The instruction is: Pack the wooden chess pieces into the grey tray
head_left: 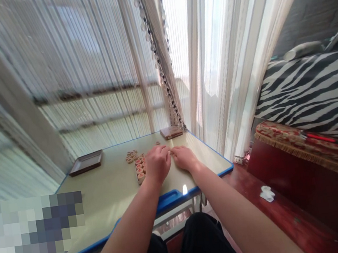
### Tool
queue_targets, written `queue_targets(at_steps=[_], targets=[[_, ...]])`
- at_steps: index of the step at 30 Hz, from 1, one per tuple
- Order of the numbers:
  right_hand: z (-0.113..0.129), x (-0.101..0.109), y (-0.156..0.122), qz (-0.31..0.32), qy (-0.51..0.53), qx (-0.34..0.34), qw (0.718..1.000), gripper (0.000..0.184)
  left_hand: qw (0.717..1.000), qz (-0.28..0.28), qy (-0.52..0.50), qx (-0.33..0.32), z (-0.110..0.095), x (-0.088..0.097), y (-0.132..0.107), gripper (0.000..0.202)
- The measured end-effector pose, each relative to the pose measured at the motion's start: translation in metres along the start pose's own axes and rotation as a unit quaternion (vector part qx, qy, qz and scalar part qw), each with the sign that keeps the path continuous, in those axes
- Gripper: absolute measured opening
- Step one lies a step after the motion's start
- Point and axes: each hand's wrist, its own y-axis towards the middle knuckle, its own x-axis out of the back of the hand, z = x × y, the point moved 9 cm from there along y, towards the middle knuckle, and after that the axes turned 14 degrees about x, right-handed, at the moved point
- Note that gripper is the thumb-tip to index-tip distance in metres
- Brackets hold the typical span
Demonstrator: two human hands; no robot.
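With the left hand [157,164] and right hand [185,158] curled knuckles-up mid-table [109,192], just right of the wooden pieces [140,169], I cannot tell what they grip; slow, light fingerwork should keep those rows neat.

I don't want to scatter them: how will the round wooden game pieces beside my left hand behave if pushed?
The pieces look like stiff discs lying flat, so they would probably slide rather than roll. The table looks smooth and glossy, so they may skate easily. Much smaller than the hand, they are likely light.
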Motion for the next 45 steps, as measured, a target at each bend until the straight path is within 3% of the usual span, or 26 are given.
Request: queue_targets(at_steps=[6,12,17,20,31,38,45], targets=[[-0.013,0.007,-0.007,-0.027,0.010,-0.036,0.999,0.023,0.999,0.024,0.023,-0.007,-0.002,-0.007,-0.011,0.024],[-0.009,0.019,-0.013,-0.074,0.071,-0.038,0.994,0.021,0.998,0.038,0.030,0.029,0.005,-0.012,-0.014,0.023],[-0.004,0.031,-0.019,-0.189,0.278,-0.025,0.942,0.024,0.997,0.059,0.031,0.041,0.008,-0.014,-0.015,0.028],[0.000,0.033,-0.020,-0.219,0.340,0.004,0.915,0.026,0.997,0.068,0.008,0.040,0.009,-0.015,-0.015,0.029],[-0.006,0.017,-0.015,-0.215,0.540,-0.036,0.813,0.033,0.998,0.033,-0.040,0.040,0.012,-0.010,-0.015,0.026],[-0.006,0.015,-0.017,-0.201,0.574,-0.071,0.791,0.030,0.996,0.020,-0.077,0.046,0.016,-0.005,-0.012,0.027],[-0.001,0.006,-0.018,-0.147,0.604,-0.101,0.777,0.027,0.995,0.040,-0.069,0.052,0.016,-0.005,-0.014,0.026]])
